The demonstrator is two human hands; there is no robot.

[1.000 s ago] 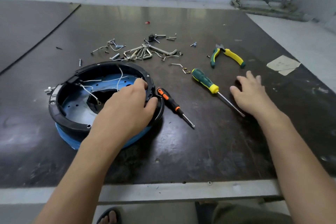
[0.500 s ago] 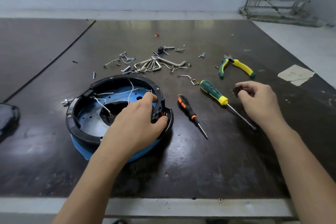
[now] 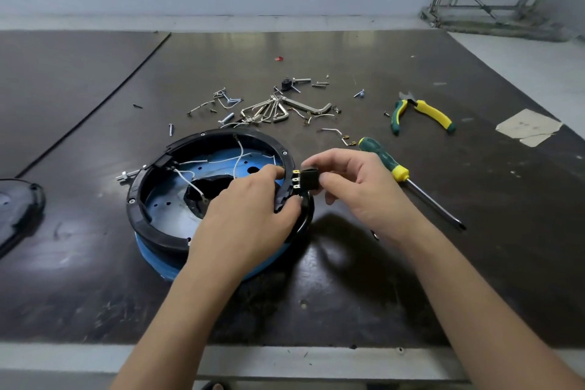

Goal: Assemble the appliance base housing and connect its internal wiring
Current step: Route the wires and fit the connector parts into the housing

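Observation:
A round base housing (image 3: 152,218), black ring over a blue shell, lies on the dark table, with thin white wires (image 3: 240,152) running across its inside. My left hand (image 3: 250,215) grips the ring's right rim, fingers inside and thumb outside. My right hand (image 3: 354,187) pinches a small black switch block (image 3: 308,180) with brass terminals, held right against the outside of that rim beside my left fingers.
A green-and-yellow screwdriver (image 3: 389,161) lies just right of my right hand, its tip pointing toward me. Pliers (image 3: 421,111) lie farther right. Loose screws, hex keys (image 3: 272,111) and clips are scattered behind the housing. A black part (image 3: 15,209) sits at the left edge.
My right hand picked up the black switch block from beside the screwdriver and carried it left to the housing rim. The orange screwdriver is now hidden. My left hand stayed on the rim.

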